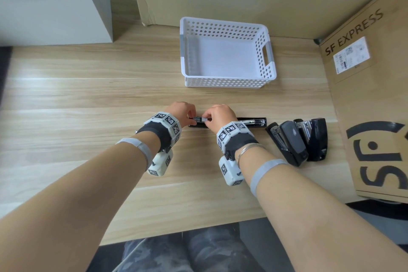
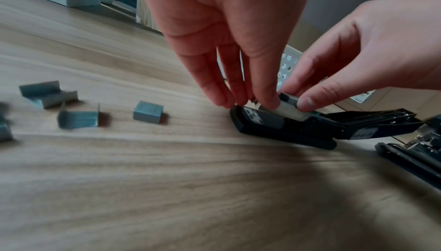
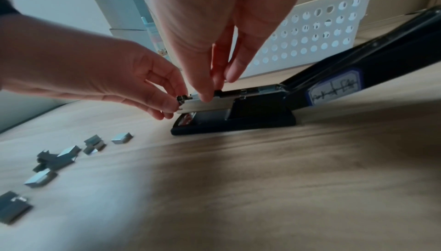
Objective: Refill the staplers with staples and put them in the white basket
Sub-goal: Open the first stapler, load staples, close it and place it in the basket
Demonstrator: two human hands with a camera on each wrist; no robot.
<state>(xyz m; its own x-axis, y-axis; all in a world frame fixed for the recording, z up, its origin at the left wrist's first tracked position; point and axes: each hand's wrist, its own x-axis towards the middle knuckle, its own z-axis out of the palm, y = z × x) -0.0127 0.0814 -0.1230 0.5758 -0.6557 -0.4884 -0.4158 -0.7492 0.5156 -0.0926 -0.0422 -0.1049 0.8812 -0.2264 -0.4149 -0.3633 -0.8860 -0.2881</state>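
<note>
A black stapler [image 1: 249,122] lies on the wooden table with its lid folded out to the right, showing the silver magazine [image 3: 210,105]. My left hand [image 1: 191,117] pinches the magazine's front end from the left. My right hand [image 1: 205,118] pinches the magazine just behind it, fingers pointing down. Whether a staple strip lies under the fingertips I cannot tell. Several grey staple strips [image 2: 148,112] lie loose on the table left of the stapler. The white basket [image 1: 225,77] stands beyond the hands, with nothing in it.
Three more black staplers [image 1: 295,141] lie in a heap right of the open one. A large cardboard box [image 1: 375,95] walls off the right side. More cardboard stands behind the basket, and white boxes [image 1: 55,6] at the back left.
</note>
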